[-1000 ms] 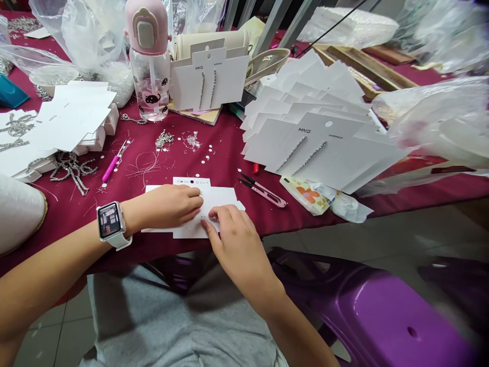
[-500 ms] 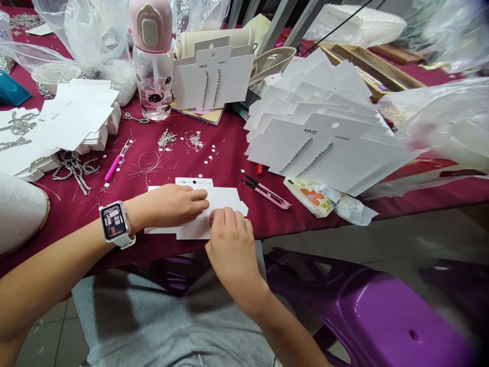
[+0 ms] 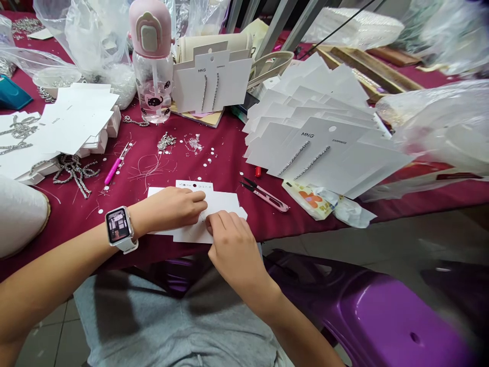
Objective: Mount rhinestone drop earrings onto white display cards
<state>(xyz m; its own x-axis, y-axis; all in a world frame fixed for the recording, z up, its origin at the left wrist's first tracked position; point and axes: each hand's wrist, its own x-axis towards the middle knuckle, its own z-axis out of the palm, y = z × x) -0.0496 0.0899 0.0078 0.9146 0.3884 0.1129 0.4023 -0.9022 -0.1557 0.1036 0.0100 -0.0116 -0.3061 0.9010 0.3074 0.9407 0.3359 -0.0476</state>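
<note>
On the maroon-covered bench [image 3: 225, 148], a pink-capped water bottle [image 3: 150, 66] stands amid the clutter. Just right of the bottle, an MNG earring card [image 3: 212, 76] stands upright, and farther right lies a fanned stack of earring cards [image 3: 321, 137], with pink thread snips [image 3: 263, 198] in front of it. Left of the bottle sit clear plastic bags [image 3: 91, 41], and nearer the front lie a tangle of rhinestone chain [image 3: 72, 173] and a pink-handled tool [image 3: 116, 164]. A purple plastic stool [image 3: 374, 316] stands well to the bottle's front right.

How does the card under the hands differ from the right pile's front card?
The card under the left hand and right hand lies alone on the cloth; the front card tops a fanned pile. The front card shows two rhinestone strands; the other, none. Both are white.
</note>
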